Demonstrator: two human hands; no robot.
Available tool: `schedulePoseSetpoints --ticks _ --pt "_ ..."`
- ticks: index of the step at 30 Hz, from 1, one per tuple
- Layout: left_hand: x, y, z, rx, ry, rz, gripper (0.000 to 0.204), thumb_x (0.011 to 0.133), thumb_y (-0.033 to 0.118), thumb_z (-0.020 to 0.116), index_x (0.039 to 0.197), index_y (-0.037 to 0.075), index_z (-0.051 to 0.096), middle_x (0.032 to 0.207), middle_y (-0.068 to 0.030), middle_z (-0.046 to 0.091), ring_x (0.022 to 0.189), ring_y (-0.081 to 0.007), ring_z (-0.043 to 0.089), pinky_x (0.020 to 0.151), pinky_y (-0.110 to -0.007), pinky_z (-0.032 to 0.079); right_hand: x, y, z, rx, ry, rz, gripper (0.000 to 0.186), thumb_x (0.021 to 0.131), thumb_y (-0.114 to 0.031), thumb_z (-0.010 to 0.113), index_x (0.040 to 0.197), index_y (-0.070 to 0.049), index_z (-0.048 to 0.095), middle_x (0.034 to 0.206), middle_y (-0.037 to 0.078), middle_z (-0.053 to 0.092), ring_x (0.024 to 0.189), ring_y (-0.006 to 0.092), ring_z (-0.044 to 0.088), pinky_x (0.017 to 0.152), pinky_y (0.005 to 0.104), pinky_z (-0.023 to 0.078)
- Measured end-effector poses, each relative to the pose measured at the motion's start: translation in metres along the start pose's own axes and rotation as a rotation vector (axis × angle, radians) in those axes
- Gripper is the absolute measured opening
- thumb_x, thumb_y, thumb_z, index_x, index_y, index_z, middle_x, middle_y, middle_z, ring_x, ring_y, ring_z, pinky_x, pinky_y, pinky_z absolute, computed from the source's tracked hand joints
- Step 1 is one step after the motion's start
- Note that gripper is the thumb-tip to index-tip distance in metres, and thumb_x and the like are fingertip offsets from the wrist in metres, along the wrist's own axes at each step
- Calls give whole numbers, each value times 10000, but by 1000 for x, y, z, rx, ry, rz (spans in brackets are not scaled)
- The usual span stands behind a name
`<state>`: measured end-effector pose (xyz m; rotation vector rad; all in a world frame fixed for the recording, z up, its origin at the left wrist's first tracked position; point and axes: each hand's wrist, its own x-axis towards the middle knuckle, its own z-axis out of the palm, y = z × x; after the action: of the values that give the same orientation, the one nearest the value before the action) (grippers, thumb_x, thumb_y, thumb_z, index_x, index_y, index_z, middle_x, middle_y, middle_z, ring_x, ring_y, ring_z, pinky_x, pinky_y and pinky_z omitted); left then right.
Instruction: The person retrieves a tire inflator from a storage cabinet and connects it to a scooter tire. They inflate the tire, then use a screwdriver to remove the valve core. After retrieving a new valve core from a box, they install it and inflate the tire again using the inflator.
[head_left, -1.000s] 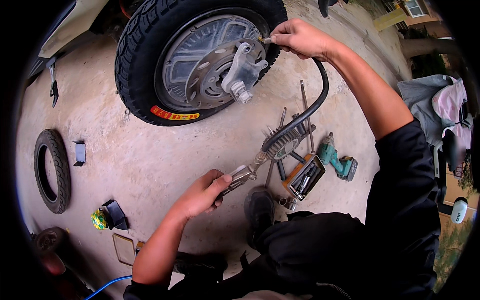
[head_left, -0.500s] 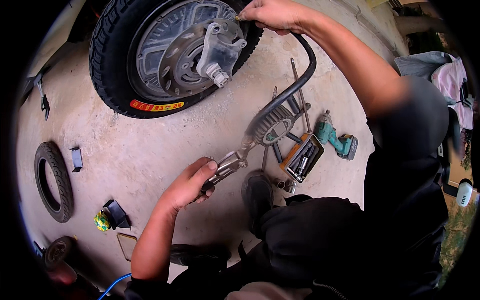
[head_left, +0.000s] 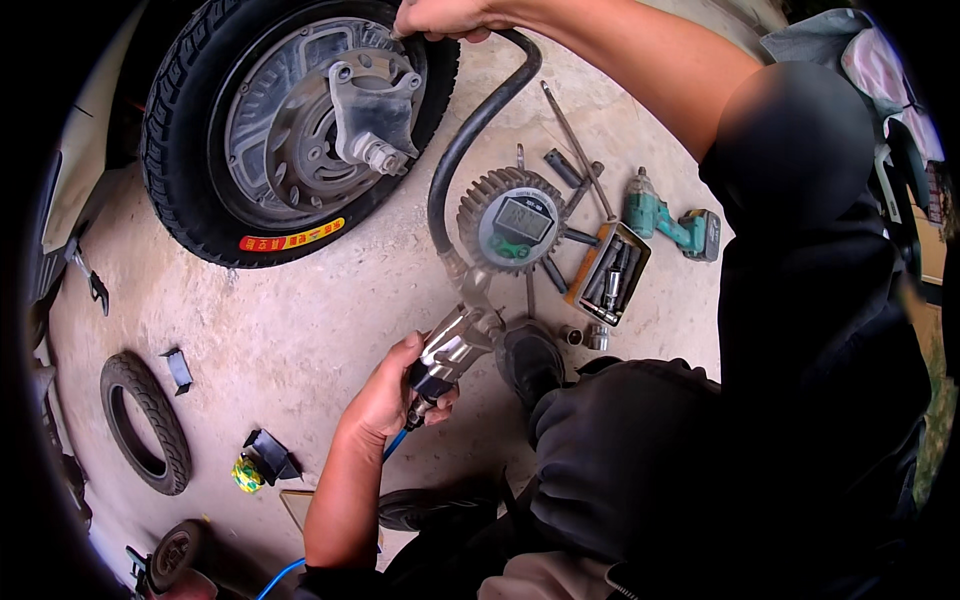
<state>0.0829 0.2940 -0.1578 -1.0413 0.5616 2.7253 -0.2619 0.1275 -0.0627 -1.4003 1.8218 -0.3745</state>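
My left hand (head_left: 385,395) is wrapped around the metal handle of a tyre inflator gun (head_left: 455,350). Its round digital gauge (head_left: 508,228), with a ribbed black guard, faces up. From the gun a black rubber hose (head_left: 470,130) curves up to my right hand (head_left: 450,15), whose fingers are closed around the hose's end against the wheel's rim. The fitting itself and any valve are hidden by the fingers. The wheel (head_left: 190,180) has a black treaded tyre, a grey hub, a brake disc and a caliper bracket (head_left: 370,110) with an axle nut.
A teal cordless impact wrench (head_left: 655,213) lies at right, beside a tray of sockets (head_left: 615,280) and a long bar (head_left: 575,140). Loose sockets lie by my shoe (head_left: 530,360). A bare tyre (head_left: 145,425) and a black box (head_left: 270,455) lie at left. A blue air line (head_left: 280,578) runs below.
The inflator gun has turned so its gauge face shows toward me. In the picture, the wheel and my right hand sit farther left, still together, while the floor things have shifted too.
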Motion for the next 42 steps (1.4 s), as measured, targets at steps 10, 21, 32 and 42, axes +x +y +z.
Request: schedulePoseSetpoints --ticks 10,21,32,42 --pt "-4 0 2 61 -14 61 606 890 631 487 1117 74 566 622 -123 540 498 -208 495 439 -301 381 -6 -7 1 -38 17 5 231 792 -108 494 569 -61 527 493 28 408 376 147 315 356 327 259" --pt "-7 5 6 34 -81 68 597 874 555 597 1150 30 523 758 -51 511 595 -136 495 458 -261 391 -5 -5 0 -58 25 10 233 790 -115 511 563 -64 527 487 21 401 372 151 323 354 329 270" --pt "-8 5 6 38 -93 47 551 885 565 574 1057 43 526 743 -61 509 594 -141 503 472 -269 407 -7 -8 -1 -57 -22 -17 232 776 -102 479 548 -79 518 482 9 380 369 136 309 350 319 263" --pt "-7 6 7 49 -102 51 547 888 562 573 1063 46 526 724 -63 508 591 -134 501 469 -265 404 -7 -7 -1 -76 -4 -18 215 775 -94 471 565 -85 518 486 8 382 370 143 318 354 329 284"
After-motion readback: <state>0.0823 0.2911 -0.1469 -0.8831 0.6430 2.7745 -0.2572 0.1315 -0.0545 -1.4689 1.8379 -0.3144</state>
